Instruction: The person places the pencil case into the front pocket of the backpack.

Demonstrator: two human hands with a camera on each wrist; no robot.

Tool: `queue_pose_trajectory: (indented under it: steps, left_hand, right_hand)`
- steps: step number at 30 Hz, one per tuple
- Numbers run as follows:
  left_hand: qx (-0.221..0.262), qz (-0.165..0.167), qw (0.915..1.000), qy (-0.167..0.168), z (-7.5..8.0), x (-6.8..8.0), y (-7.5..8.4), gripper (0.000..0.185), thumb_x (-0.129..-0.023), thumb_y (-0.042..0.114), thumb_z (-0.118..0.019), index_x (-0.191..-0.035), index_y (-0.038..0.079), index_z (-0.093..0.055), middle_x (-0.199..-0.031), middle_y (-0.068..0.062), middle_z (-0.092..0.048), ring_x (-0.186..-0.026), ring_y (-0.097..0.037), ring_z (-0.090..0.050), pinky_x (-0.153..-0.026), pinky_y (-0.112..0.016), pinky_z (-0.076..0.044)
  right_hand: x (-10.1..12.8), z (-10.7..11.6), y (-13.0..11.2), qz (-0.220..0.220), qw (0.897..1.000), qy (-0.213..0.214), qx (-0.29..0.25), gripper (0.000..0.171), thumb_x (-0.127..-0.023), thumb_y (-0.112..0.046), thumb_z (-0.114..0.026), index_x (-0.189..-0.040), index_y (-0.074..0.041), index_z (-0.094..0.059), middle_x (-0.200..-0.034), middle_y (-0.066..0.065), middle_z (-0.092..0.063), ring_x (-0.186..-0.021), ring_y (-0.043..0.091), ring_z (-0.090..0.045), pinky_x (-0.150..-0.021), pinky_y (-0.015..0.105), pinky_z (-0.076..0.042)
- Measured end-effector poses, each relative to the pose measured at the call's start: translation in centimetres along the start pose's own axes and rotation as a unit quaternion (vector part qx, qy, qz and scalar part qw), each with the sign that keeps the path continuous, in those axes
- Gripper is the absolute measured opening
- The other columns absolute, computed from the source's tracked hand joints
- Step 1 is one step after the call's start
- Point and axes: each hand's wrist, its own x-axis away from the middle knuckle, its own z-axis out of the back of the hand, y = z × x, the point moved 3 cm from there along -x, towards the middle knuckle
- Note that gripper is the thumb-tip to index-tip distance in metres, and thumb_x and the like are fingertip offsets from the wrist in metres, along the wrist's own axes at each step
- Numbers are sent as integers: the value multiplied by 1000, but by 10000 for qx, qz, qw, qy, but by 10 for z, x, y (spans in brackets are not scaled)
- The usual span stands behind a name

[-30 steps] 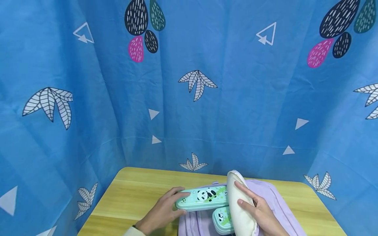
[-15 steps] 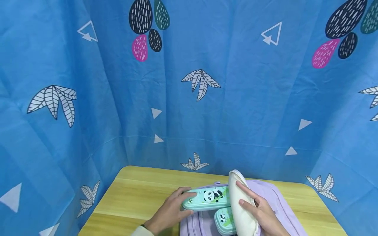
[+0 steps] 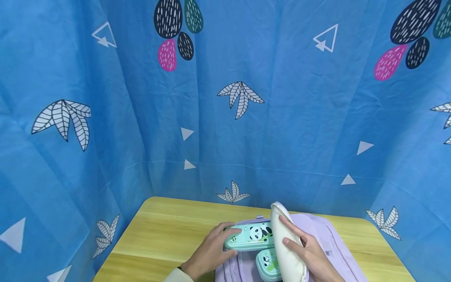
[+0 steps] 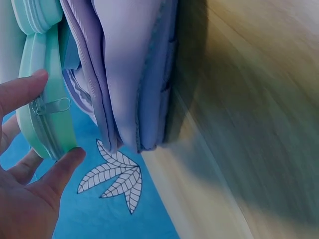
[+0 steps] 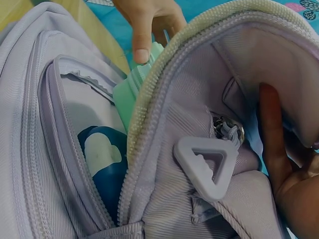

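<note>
My left hand (image 3: pixel 225 241) grips the left end of a mint-green panda pencil case (image 3: pixel 251 236), thumb below and fingers over the top. The case's right end lies under the raised cream-lined flap (image 3: pixel 287 244) of a lilac backpack (image 3: pixel 327 239) lying on the table. My right hand (image 3: pixel 296 239) holds that flap up, fingers across its cream side. A second panda case (image 3: pixel 266 264) lies inside the open backpack. The left wrist view has my fingers (image 4: pixel 22 89) on the case's zipped edge (image 4: pixel 47 109). The right wrist view looks into the open backpack, past its zip pull (image 5: pixel 212 167).
The backpack lies on a light wooden table (image 3: pixel 165 235), with bare wood to the left and behind it. A blue patterned cloth (image 3: pixel 225 117) hangs close around the table's back and sides. A dark blue object (image 5: pixel 107 164) shows in the backpack's front pocket.
My left hand has slid the panda case to the right, further under the raised flap. The right hand has kept the flap up in about the same place.
</note>
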Motion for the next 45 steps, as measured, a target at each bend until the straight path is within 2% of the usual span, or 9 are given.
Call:
queue_pose_trajectory:
  steps: [8, 18, 24, 29, 34, 39, 45]
  left_hand:
    - [-159, -67, 9998, 72, -4, -7, 7, 59, -96, 27, -85, -151, 32, -64, -161, -2, -55, -142, -25, -59, -114, -49, -55]
    - [-200, -76, 9997, 118, -13, -16, 15, 57, -95, 26, -86, -148, 32, -66, -160, -1, -55, -141, -23, -59, -114, -49, -56]
    - [-39, 125, 9999, -5, -18, -19, 14, 57, -96, 27, -85, -149, 35, -64, -163, 1, -52, -144, -24, -56, -116, -52, -54]
    - [143, 224, 9996, -103, -19, -18, 12, 58, -97, 27, -84, -151, 36, -63, -165, 3, -50, -147, -26, -54, -117, -55, -52]
    - [269, 223, 9993, -158, -15, -16, 11, 59, -97, 29, -84, -151, 36, -62, -165, 2, -49, -149, -28, -53, -117, -55, -53]
    - [505, 332, 9980, -170, -10, -14, 6, 59, -97, 38, -84, -152, 34, -62, -164, 4, -50, -146, -26, -56, -117, -52, -53]
    - [802, 410, 9958, -151, -6, -11, -1, 60, -97, 42, -83, -152, 31, -62, -161, 4, -55, -145, -28, -59, -118, -55, -52]
  right_hand:
    - [-2, -1, 2, 78, 9999, -64, -47, 61, -112, -10, -58, -169, -4, -37, -178, 23, -16, -135, -16, -47, -105, 16, -53]
    - [-3, -2, 2, 25, 9998, -145, -118, 62, -112, -11, -57, -170, -5, -35, -179, 23, -14, -136, -16, -48, -105, 16, -54]
    - [-3, -2, 2, -7, 9998, -135, -150, 62, -112, -12, -58, -170, -6, -35, -179, 23, -15, -135, -15, -49, -105, 18, -55]
    - [-3, -1, 3, -49, 9999, -59, -101, 62, -112, -13, -59, -170, -7, -36, -180, 22, -15, -136, -18, -47, -106, 14, -52]
    - [-2, 0, 3, -89, 9999, 1, -88, 62, -111, -13, -60, -169, -8, -38, -180, 19, -16, -136, -20, -44, -107, 12, -48]
    - [-1, 0, 3, -136, 9997, -78, -210, 63, -112, -13, -59, -170, -8, -36, -181, 20, -13, -136, -19, -45, -107, 13, -50]
    - [1, 2, 3, -212, 9994, -71, -247, 63, -112, -14, -59, -171, -9, -35, -181, 20, -11, -136, -20, -45, -107, 14, -51]
